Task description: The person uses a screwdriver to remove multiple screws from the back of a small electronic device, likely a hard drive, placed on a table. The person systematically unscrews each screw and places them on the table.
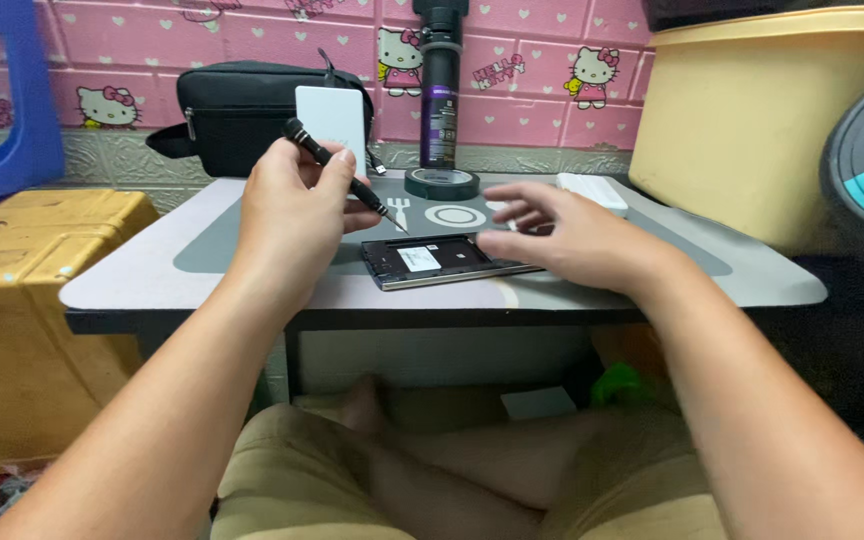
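Observation:
My left hand (pixel 292 215) grips a thin black screwdriver (pixel 357 185), its tip pointing down toward the top edge of an opened phone (pixel 432 262) that lies back-up on a grey mat (pixel 152 255). My right hand (pixel 562 235) hovers over the phone's right end with fingers spread, fingertips near or on its edge. The phone shows a black inner frame with a white label.
A roll of dark tape (pixel 441 183), a black spray can (pixel 440 95), a black pouch (pixel 242 110) and a white card (pixel 332 115) stand at the back of the small table. A yellow tub (pixel 762 120) is at right, a yellow box (pixel 22 300) at left.

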